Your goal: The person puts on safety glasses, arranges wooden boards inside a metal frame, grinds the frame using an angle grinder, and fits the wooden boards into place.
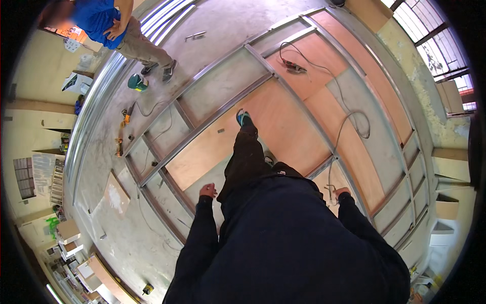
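My left hand (pixel 208 190) hangs beside my left thigh, its fingers loosely curled but apart, with nothing seen in them. On the other side, my right hand (pixel 342 192) is closed on a grey cable (pixel 330 175), whose bent end shows by the fingers. The cable runs forward over a metal frame (pixel 272 71) lying on the floor, loops on the right, and leads up towards a red and black power tool (pixel 293 66). Brown boards (pixel 288 111) lie within the frame. My sandalled foot (pixel 243 117) is stretched forward over one board.
Another person (pixel 104 23) in a blue top stands at the far left near a green bucket (pixel 137 82). Yellow power tools (pixel 125 116) lie on the floor outside the frame. Long metal profiles (pixel 93 111) run along the left wall. Cardboard boxes (pixel 68 230) stand at lower left.
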`<state>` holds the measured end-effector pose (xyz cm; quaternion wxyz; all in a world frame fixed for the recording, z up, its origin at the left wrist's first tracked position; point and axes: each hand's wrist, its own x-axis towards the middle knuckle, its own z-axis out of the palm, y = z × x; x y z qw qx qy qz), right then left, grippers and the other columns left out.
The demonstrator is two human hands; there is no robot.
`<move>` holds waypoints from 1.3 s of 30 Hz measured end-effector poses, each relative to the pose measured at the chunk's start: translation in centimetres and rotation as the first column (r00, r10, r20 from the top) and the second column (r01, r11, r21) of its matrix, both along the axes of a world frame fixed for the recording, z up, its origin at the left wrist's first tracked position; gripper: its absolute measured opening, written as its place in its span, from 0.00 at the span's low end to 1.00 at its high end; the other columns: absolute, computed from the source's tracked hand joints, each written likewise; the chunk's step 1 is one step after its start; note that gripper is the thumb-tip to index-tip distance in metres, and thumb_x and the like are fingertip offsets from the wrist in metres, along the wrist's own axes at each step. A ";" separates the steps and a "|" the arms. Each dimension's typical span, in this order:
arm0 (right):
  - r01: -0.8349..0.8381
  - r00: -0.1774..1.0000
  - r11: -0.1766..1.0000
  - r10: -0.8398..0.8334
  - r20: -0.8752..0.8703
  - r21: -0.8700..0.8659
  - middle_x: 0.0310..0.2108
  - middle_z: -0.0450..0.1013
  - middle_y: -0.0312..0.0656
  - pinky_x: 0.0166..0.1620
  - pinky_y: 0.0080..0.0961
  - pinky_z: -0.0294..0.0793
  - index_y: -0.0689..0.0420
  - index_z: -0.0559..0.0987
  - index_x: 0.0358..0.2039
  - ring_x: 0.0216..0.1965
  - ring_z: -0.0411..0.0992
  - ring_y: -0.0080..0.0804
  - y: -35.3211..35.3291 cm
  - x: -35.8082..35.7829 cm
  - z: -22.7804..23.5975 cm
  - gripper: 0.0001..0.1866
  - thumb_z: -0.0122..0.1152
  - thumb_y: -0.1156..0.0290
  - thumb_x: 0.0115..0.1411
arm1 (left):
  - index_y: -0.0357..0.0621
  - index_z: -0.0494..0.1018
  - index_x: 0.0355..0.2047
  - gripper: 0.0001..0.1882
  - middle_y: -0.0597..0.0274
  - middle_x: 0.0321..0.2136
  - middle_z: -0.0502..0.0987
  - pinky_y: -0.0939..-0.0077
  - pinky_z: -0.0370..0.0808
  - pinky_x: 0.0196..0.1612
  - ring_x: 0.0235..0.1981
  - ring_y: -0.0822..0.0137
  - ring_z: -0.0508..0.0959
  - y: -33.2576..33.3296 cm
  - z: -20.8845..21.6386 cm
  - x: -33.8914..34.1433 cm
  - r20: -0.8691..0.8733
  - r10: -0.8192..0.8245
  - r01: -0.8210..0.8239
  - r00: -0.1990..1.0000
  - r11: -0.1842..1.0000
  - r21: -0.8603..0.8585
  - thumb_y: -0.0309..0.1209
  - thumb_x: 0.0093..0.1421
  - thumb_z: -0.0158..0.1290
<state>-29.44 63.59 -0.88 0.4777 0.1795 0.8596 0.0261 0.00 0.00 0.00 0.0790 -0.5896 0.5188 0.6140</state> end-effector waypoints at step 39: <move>-0.328 0.935 0.945 0.321 -0.151 -0.021 0.34 0.75 0.50 0.42 0.32 0.73 0.60 0.79 0.30 0.39 0.74 0.38 -10.0 -0.9 4.6 0.26 0.56 0.47 0.48 | 0.52 0.71 0.42 0.20 0.58 0.38 0.75 0.65 0.70 0.44 0.41 0.59 0.74 4.2 7.8 -10.5 0.629 -0.686 0.928 0.366 0.216 -0.305 0.40 0.47 0.55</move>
